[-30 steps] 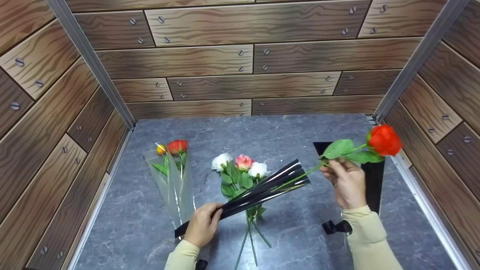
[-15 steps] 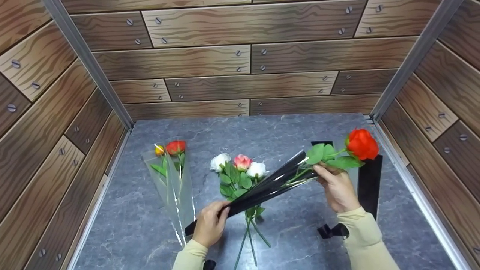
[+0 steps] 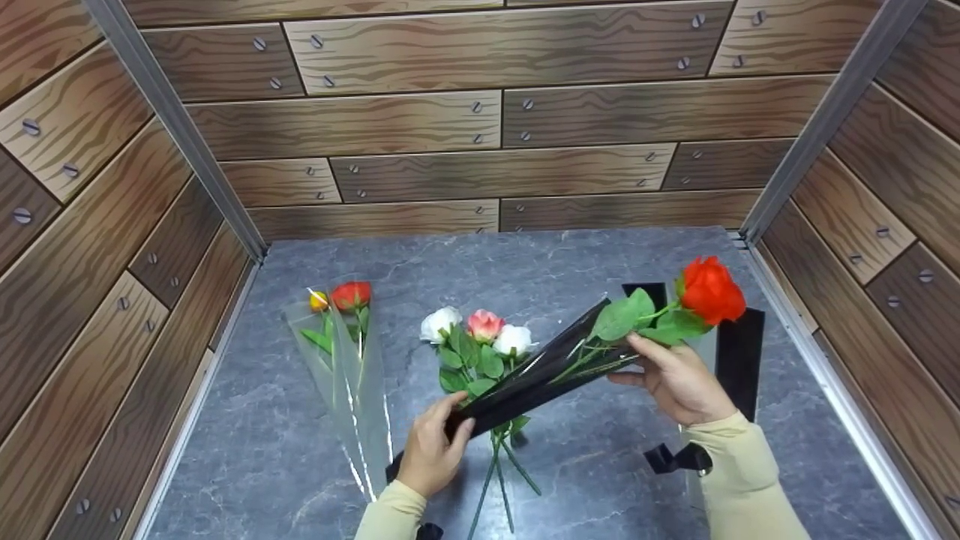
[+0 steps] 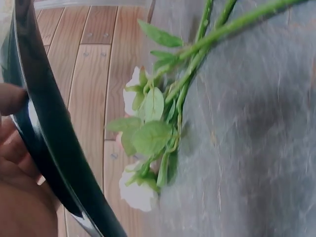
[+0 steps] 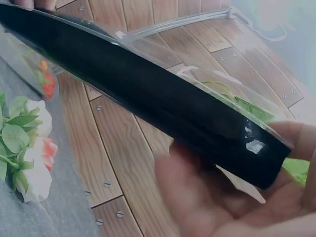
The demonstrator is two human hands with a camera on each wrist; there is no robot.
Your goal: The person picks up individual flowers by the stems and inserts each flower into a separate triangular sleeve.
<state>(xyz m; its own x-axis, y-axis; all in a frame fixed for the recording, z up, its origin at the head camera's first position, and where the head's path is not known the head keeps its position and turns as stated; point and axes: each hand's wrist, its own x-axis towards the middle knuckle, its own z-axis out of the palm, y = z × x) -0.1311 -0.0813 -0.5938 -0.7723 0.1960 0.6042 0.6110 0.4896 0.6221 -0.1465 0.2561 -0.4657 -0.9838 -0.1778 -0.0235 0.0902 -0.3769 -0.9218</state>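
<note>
My left hand (image 3: 439,446) grips the narrow lower part of a black-and-clear flower sleeve (image 3: 517,394), thumb on one side and fingers on the other. The sleeve slants up to the right, its wide mouth toward my right hand (image 3: 679,382). A red rose (image 3: 712,291) has its green stem inside the sleeve; bloom and upper leaves stick out past the mouth. My right hand holds the rose just below its leaves, thumb on top. In the right wrist view, fingers (image 5: 192,192) lie beneath the black sleeve's (image 5: 148,89) wide end. The stem's lower end is hidden in the sleeve.
Two white roses (image 3: 514,340) and a pink one (image 3: 486,324) lie on the grey marbled table (image 3: 577,262), partly under the sleeve. On the left lie wrapped flowers in clear sleeves (image 3: 352,375). Another black-edged sleeve (image 3: 739,367) lies at right. Wood-patterned walls (image 3: 420,120) enclose the table.
The red rose has moved left and further down into the sleeve, carried by my right hand. My left hand has shifted slightly right and up with the sleeve.
</note>
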